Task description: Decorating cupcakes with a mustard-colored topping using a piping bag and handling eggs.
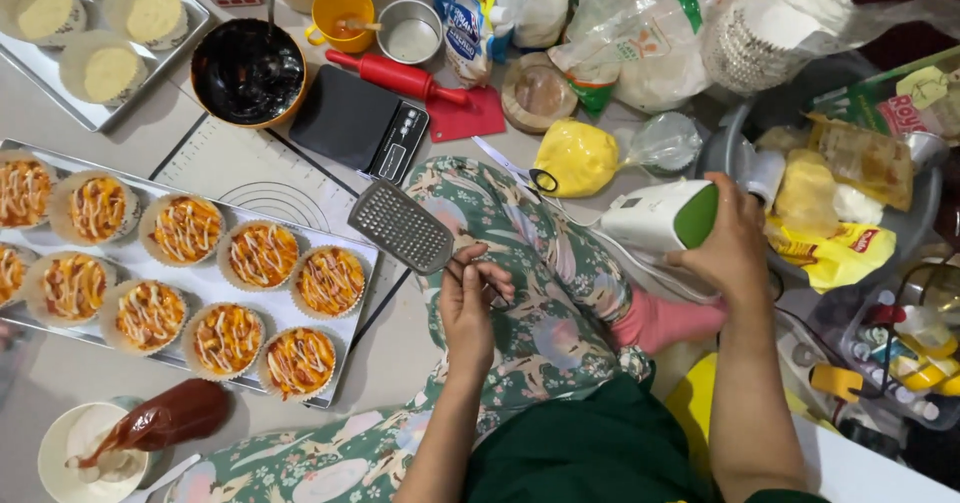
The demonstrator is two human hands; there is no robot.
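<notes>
Floor tray point(215, 285) of topped cupcakes point(262, 254)

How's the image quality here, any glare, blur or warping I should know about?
Head view: even indoor light, soft shadows; glare on the clear plastic bags at top right; wide-angle bending toward the edges; the left hand holding the flat grater and the right hand on the white-and-green mixer look sharp enough.

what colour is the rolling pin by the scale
Red, seen in the head view: the rolling pin lies behind the black scale.
</notes>
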